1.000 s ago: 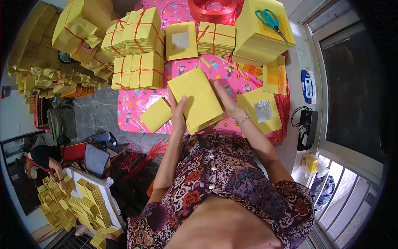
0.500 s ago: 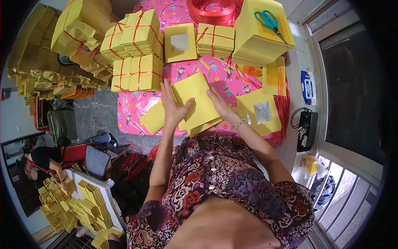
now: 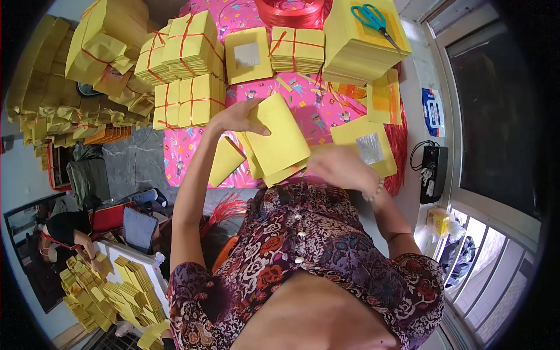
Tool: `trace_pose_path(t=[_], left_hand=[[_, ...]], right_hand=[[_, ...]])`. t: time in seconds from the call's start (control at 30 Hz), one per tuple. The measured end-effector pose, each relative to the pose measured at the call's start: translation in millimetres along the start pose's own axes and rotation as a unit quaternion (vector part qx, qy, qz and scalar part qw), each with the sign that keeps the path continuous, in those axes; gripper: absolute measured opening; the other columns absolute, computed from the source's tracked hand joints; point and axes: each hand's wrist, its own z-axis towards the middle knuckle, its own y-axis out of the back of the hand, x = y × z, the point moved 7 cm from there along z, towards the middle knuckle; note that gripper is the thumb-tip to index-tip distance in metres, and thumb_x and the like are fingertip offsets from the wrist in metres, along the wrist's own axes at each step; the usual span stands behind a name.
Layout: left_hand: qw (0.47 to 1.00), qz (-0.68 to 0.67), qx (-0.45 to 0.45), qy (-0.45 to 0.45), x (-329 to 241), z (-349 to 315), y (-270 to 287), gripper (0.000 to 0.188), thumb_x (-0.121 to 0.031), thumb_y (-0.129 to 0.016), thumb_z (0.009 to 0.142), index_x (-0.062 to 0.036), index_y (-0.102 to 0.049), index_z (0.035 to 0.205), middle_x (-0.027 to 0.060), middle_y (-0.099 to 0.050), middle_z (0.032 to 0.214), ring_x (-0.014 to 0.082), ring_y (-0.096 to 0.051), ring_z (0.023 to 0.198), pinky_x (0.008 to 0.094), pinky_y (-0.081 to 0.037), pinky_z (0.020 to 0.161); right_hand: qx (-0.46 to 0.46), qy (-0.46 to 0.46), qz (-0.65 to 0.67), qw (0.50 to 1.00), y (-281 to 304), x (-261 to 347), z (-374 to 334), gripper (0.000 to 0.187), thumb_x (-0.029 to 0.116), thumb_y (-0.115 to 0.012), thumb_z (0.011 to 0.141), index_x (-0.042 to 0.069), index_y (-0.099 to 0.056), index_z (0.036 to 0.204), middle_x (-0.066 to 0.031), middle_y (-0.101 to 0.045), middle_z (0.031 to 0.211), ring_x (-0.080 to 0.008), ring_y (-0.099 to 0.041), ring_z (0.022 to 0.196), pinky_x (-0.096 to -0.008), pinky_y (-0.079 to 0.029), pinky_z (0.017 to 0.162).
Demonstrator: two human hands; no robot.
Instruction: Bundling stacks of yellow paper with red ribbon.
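Note:
In front of me is a folded sheet of yellow paper [image 3: 280, 137], tilted, at the table's near edge. My left hand [image 3: 242, 119] grips its upper left edge, thumb on top and fingers behind. Beside the sheet's lower right corner is my right hand [image 3: 341, 166], smeared by motion; its fingers cannot be made out. Under the sheet, more yellow paper sticks out at the left and bottom. Another folded yellow piece [image 3: 226, 162] lies left of it. To the right rests a flat yellow sheet with a silver square [image 3: 369, 147].
Bundles of yellow paper tied with red string [image 3: 189, 46] stand at the back left. A tall yellow stack [image 3: 364, 52] at the back right carries teal-handled scissors [image 3: 373, 20]. Red plastic twine [image 3: 291, 14] sits behind. At lower left, a person handles yellow paper [image 3: 87, 286].
My left hand has moved from lying along the paper's left side to gripping its upper left edge. The right hand has slid down and right, off the paper's right side.

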Motion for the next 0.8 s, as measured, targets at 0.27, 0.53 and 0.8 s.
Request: trace_pose_path(t=[0.27, 0.53, 0.8], left_hand=[[0.984, -0.175, 0.036, -0.018, 31, 10, -10, 0.089, -0.024, -0.087, 0.07, 0.0038, -0.04, 0.141, 0.0143, -0.06, 0.126, 0.0204, -0.056, 0.116, 0.0335, -0.043, 0.102], [0.974, -0.225, 0.032, -0.022, 21, 0, -10, 0.088, -0.017, -0.084, 0.075, 0.0021, -0.035, 0.146, 0.0119, -0.061, 0.125, 0.0173, -0.058, 0.112, 0.0323, -0.045, 0.099], [0.98, -0.198, -0.004, -0.025, 13, -9, -3, 0.084, -0.023, -0.08, 0.08, -0.0003, -0.034, 0.147, 0.0125, -0.057, 0.13, 0.0181, -0.055, 0.117, 0.0327, -0.044, 0.101]], right_hand=[[0.038, 0.031, -0.082, 0.995, -70, 9, 30, 0.033, 0.013, -0.056, 0.088, 0.003, -0.056, 0.12, -0.0226, -0.062, 0.108, -0.0402, -0.062, 0.095, -0.0498, -0.051, 0.077], [0.073, 0.014, -0.01, 0.997, -55, 16, 19, 0.023, 0.01, -0.054, 0.083, -0.002, -0.062, 0.1, -0.0246, -0.064, 0.093, -0.0408, -0.064, 0.086, -0.0504, -0.051, 0.074], [-0.098, -0.271, -0.073, 0.955, -7, -160, 13, 0.021, 0.024, -0.053, 0.089, 0.007, -0.063, 0.096, -0.0194, -0.066, 0.09, -0.0391, -0.064, 0.085, -0.051, -0.049, 0.074]])
